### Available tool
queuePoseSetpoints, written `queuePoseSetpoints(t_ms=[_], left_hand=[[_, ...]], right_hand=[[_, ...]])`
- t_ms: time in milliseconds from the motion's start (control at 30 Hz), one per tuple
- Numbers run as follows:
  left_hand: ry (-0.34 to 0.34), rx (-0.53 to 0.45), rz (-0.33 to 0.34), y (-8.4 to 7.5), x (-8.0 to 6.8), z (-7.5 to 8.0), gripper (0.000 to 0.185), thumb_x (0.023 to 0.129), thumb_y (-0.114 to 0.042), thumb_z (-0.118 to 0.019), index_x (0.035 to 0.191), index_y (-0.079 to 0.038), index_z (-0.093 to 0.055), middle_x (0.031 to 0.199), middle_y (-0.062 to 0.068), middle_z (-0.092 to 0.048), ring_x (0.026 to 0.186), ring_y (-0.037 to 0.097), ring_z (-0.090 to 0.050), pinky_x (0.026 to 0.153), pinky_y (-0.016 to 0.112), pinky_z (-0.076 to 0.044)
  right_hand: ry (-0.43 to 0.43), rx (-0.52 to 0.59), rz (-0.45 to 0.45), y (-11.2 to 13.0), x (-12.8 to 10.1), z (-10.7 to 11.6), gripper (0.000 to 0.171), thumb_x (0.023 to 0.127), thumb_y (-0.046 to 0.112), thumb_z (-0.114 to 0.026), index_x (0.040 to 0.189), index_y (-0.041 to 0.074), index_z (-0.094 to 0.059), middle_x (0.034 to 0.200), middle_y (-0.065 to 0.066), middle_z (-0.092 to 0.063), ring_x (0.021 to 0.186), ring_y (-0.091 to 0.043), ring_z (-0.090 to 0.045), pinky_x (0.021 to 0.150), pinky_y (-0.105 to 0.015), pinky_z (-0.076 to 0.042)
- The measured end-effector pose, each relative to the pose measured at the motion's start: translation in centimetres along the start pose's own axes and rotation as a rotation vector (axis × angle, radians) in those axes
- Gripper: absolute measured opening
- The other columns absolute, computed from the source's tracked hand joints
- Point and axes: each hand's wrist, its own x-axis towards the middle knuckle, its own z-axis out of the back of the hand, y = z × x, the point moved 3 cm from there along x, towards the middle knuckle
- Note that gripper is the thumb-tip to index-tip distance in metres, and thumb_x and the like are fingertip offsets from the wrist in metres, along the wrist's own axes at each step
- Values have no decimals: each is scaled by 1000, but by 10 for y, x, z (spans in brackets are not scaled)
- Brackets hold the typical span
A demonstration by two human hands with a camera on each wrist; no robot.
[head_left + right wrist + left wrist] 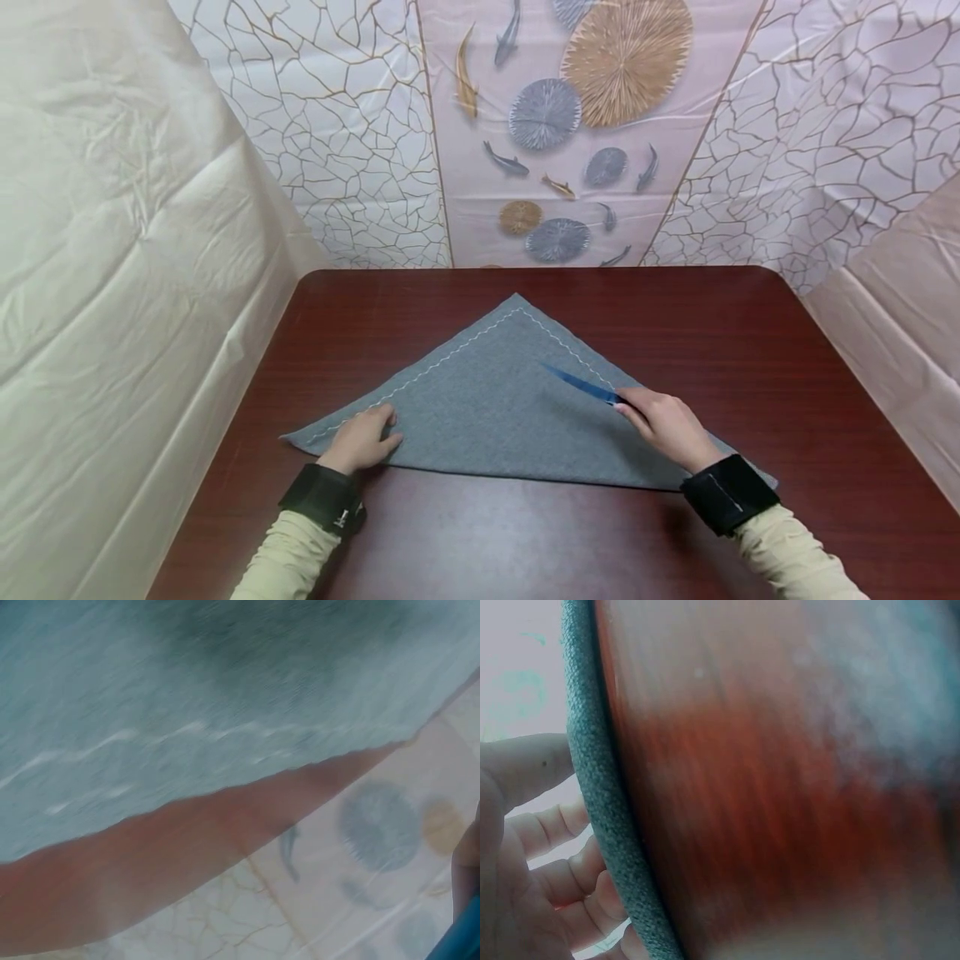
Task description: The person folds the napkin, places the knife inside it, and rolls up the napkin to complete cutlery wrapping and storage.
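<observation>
Left hand [362,439] lower left of centre, fingers relaxed and flat, pressing the left corner of the grey cloth [495,400]. Cloth lies folded into a triangle mid-frame on the dark red table [750,350]. Right hand [667,427] right of centre, clenched around a blue pen [581,384], probably; tip on cloth. Right wrist view blurred; pen cut off at its lower right corner.
</observation>
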Motion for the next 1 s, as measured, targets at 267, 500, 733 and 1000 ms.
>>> queuePoseSetpoints(t_ms=[267,500,733,1000], left_hand=[[-4,2,2,0,0,-1,22,81,-25,-67,86,-12,-50,79,3,-56,73,22,-55,63,40,-42],[-14,1,-3,1,0,-2,22,80,-25,-67,85,-13,-49,76,2,-54,69,20,-53,61,39,-41],[-10,2,7,2,-1,-2,22,81,-25,-67,85,-13,-49,75,1,-53,69,20,-52,61,38,-41],[-18,1,2,3,-1,0,22,81,-26,-67,87,-12,-50,75,1,-53,69,20,-53,62,38,-41]], right_hand=[[26,4,44,19,14,-12,19,81,9,-65,100,2,-66,87,-7,-66,75,-17,-62,64,-35,-49],[54,33,58,34,25,-19,16,84,12,-63,98,5,-65,86,-4,-65,73,-13,-61,62,-33,-48],[67,37,96,46,35,-29,14,85,13,-63,97,5,-65,85,-3,-65,73,-12,-61,63,-32,-48],[64,59,153,61,44,-37,15,84,13,-63,97,5,-64,83,-2,-63,70,-10,-58,61,-29,-47]])
